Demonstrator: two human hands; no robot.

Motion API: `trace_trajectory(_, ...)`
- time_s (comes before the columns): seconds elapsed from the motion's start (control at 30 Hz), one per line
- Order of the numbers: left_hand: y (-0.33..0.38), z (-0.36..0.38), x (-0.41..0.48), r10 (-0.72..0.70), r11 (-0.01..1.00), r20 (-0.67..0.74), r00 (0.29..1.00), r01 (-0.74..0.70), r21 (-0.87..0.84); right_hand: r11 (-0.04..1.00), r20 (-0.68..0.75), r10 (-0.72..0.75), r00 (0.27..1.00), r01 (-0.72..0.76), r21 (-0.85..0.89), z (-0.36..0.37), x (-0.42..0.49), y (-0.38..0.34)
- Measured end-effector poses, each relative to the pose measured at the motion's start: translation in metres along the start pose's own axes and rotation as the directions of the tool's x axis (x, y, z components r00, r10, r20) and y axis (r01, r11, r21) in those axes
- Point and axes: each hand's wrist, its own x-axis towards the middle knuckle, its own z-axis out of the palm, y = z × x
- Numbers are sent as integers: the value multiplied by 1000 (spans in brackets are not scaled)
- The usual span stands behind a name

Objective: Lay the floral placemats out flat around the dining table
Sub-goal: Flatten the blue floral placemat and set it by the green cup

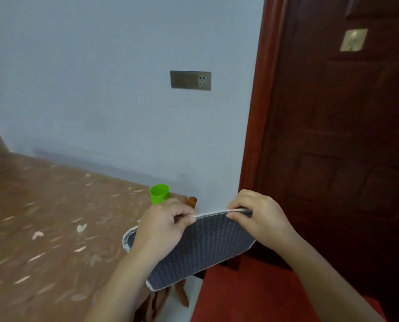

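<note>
Both hands hold up a placemat [201, 249] off the right end of the dining table [43, 228]. Its dark grey gridded underside faces me, edged with white stitching; the floral side is hidden. My left hand [161, 228] pinches the top edge at the left. My right hand [259, 217] pinches the same edge at the right. The mat hangs tilted, its lower corner pointing down toward the floor. The table wears a brown cloth with pale leaf shapes.
A green plastic cup [159, 194] stands at the table's far right corner by the wall. A wooden chair [189, 202] shows behind the mat. A dark red door [333, 135] fills the right side, a wall socket [190, 80] above.
</note>
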Motion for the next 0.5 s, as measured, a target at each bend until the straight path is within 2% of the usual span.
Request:
trace_trajectory(0.2,-22,-37,1,-150,980,-155,976,168,108,969,87,-229,970,219,113,32,63,-8)
trace_trajectory(0.33,-41,-57,5,-268,959,-218,939,281,31,938,86,-332,939,319,135,56,103,-22)
trace_trajectory(0.5,-74,-91,16,-343,938,-289,894,343,-54,900,72,-414,908,396,183,90,159,-52)
